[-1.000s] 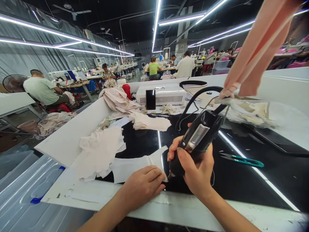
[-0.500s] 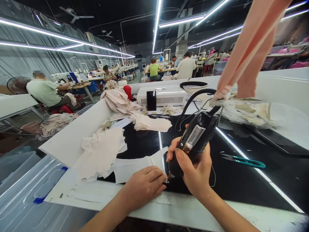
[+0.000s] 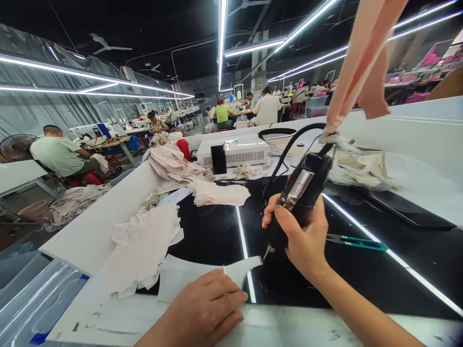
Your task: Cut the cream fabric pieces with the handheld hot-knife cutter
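My right hand [image 3: 304, 236] grips a black corded hand tool [image 3: 298, 197] with a metal plate on its side. The tool points down, its tip just above the black glossy table [image 3: 210, 231]. My left hand [image 3: 202, 311] lies flat on a white cut fabric piece [image 3: 188, 277] at the table's near edge. The tool's tip hangs a little above the right corner of that piece, not touching it. A black cord [image 3: 285, 149] runs from the tool up and back.
A stack of cream fabric pieces [image 3: 144, 246] lies left of my hand. Teal thread snips [image 3: 358, 242] lie to the right. At the back stand a white machine box [image 3: 235, 150], a phone [image 3: 218, 159], more fabric [image 3: 217, 193] and a bagged bundle [image 3: 361, 168]. Pink cloth [image 3: 361, 62] hangs overhead. People sit at sewing tables beyond.
My right hand has lifted the tool up and to the right, off the fabric piece. My left hand has slid toward the near edge, still on the piece.
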The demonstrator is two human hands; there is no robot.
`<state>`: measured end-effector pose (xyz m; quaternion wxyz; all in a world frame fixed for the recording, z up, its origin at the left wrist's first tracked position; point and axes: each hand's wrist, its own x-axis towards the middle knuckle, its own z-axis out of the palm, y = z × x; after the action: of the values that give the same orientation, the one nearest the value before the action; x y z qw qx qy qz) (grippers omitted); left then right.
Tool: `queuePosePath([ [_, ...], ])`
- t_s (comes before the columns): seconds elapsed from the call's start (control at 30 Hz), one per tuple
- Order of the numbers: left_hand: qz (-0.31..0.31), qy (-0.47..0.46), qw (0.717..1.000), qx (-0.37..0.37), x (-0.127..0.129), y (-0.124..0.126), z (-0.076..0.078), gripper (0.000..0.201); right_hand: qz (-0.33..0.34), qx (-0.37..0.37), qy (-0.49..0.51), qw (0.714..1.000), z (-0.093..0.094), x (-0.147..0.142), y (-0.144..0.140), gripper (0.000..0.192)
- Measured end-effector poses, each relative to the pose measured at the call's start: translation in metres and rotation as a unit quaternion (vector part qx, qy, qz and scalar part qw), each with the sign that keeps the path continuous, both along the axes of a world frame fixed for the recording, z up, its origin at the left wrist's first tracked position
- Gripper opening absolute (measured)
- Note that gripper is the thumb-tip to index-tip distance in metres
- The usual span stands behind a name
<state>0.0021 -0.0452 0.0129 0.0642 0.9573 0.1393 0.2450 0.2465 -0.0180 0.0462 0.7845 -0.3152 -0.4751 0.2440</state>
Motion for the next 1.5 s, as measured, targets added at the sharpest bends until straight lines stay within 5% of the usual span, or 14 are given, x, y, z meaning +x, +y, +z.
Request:
queuePosePath([
  [0.37, 0.064, 0.037, 0.990, 0.120, 0.049, 0.034, -0.012, 0.024, -0.019, -0.041, -0.014, 0.999, 0.006, -0.006, 0.006, 0.028],
  [1.5, 0.082, -0.013, 0.981, 0.176, 0.051, 0.031, -0.025, 0.037, 0.007, -0.036, -0.008, 0.999, -0.001, -0.015, 0.009, 0.027],
])
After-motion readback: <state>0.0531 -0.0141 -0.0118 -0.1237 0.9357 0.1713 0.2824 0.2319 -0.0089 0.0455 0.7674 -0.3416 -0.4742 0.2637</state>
